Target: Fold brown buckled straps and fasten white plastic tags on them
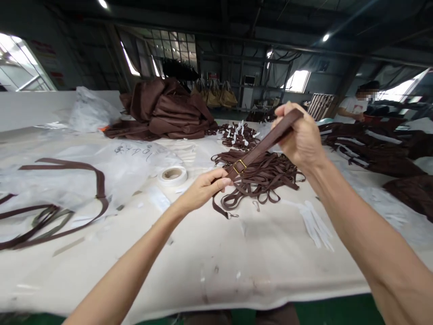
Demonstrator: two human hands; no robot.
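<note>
A brown webbing strap point(264, 144) is stretched taut between both hands above the table. My right hand point(301, 137) is raised and closed round the strap's upper end. My left hand point(204, 187) pinches the lower end just below a brass buckle point(239, 166) threaded on the strap. The strap's loose end hangs down to a small loop point(230, 215) near the table. Behind the strap lies a heap of similar brown straps point(267, 174).
A white tape roll point(172, 174) sits left of the hands. Clear plastic sheeting with long brown straps point(98, 180) covers the left side. A pile of brown fabric point(165, 110) lies at the back. White paper slips point(314, 223) lie right. A person point(355, 106) works far right.
</note>
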